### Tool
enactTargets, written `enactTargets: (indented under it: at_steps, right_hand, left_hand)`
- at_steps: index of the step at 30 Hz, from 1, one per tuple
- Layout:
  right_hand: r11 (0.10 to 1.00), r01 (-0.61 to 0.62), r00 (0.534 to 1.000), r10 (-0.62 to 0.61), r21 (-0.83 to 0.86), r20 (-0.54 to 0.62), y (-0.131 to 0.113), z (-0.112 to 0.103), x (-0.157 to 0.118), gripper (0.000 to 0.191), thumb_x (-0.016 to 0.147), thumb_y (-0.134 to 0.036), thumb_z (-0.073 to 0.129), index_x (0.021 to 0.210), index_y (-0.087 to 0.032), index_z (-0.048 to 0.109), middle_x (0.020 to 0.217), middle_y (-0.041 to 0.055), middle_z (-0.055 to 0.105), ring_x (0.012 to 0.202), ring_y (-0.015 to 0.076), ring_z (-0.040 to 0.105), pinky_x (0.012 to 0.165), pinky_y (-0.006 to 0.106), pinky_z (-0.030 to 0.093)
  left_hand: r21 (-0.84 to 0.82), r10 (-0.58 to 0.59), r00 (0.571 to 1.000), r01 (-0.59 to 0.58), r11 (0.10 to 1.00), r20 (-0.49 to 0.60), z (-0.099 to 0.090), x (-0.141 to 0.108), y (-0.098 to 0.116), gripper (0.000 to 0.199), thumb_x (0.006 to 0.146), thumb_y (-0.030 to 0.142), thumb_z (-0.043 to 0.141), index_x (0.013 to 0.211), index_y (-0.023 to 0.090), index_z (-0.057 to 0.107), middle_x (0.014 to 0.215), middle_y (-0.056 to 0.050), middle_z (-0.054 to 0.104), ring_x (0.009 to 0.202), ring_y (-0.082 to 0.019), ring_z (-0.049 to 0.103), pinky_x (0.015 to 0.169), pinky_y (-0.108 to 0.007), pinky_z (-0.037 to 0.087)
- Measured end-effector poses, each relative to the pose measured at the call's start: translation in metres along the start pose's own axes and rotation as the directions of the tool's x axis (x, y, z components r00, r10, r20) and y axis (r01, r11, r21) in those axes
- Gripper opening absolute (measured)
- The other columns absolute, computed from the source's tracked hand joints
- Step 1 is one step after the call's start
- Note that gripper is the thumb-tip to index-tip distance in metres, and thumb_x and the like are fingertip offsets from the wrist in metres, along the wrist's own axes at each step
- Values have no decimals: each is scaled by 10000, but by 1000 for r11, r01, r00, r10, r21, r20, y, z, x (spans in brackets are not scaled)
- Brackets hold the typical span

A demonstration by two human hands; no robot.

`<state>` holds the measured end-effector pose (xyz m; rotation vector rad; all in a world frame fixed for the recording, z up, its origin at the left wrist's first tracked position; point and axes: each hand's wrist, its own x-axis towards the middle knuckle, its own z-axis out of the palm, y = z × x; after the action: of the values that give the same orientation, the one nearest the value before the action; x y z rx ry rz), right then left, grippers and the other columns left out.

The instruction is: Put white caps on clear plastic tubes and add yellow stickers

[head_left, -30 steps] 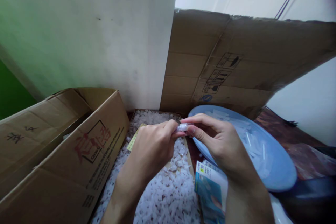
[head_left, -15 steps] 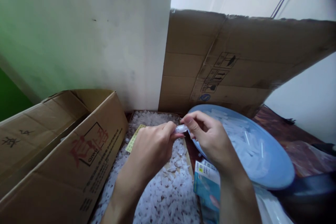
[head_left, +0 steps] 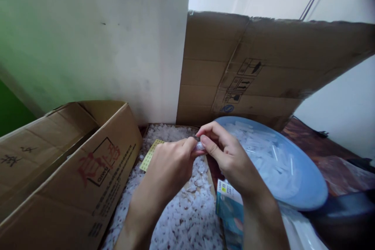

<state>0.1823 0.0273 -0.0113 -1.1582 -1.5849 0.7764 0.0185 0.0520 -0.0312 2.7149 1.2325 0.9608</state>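
Note:
My left hand (head_left: pixel 172 162) is closed around a small clear plastic tube (head_left: pixel 200 146), and only its right end shows between the fingers. The thumb and fingers of my right hand (head_left: pixel 230 156) are bent in a pinch at that end; fingertips partly hide the tube. Under both hands lies a layer of many small white translucent plastic pieces (head_left: pixel 187 222) in a shallow cardboard tray. Just beyond my left wrist rests a yellow sheet (head_left: pixel 151 155) with rows of small marks. Right of my right hand, a round blue tray (head_left: pixel 318 193) carries many clear tubes (head_left: pixel 258 144).
An open cardboard box (head_left: pixel 117 156) with red lettering stands at the left. A large cardboard sheet (head_left: pixel 272 74) leans behind the blue tray. Below my right hand sits a teal printed packet (head_left: pixel 231 213). Clear plastic film (head_left: pixel 345 174) lies at the far right.
My right hand has moved slightly left, closer to my left hand. Less of the clear tube now shows between them.

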Motion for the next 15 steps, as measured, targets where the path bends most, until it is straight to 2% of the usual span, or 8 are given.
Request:
enactTargets:
  at_steps: [6, 8, 11, 15]
  right_hand:
    - [996, -72, 997, 69, -60, -40, 0, 3, 4, 287, 1026, -470, 547, 876, -226, 550, 572, -47, 516, 467, 110, 458, 446, 239, 309]
    - [996, -89, 995, 88, -30, -45, 2, 3, 4, 291, 1006, -491, 579, 892, -224, 562, 555, -50, 513, 464, 116, 472, 438, 239, 311]
    - [998, -56, 997, 56, 20, -43, 4, -2, 3, 236, 977, -456, 642, 929, -228, 606, 672, -17, 609, 575, 140, 580, 480, 240, 389]
    - [999, -21, 999, 23, -31, 45, 3, -11, -2, 94, 968, -320, 668, 1036, -255, 676, 917, 23, 684, 820, 177, 664, 611, 263, 490]
  left_hand:
    - [-9, -1, 1000, 1, 1000, 21, 2, 0, 3, 263, 1055, 356, 504, 872, 195, 603, 768, -25, 737, 604, -205, 664, 534, -337, 217]
    - [-13, -2, 999, 3, 1000, 34, 2, 0, 3, 266, 1057, 361, 496, 875, 196, 597, 783, -28, 742, 620, -209, 671, 534, -335, 221]
    - [12, -19, 999, 19, 1000, 39, 2, 0, -2, 284, 1056, 370, 497, 852, 193, 585, 770, -32, 737, 613, -213, 671, 536, -331, 211]
    - [68, -52, 998, 50, 996, 23, -2, -1, -10, 297, 1045, 360, 519, 811, 190, 584, 719, -31, 723, 569, -210, 654, 539, -326, 193]
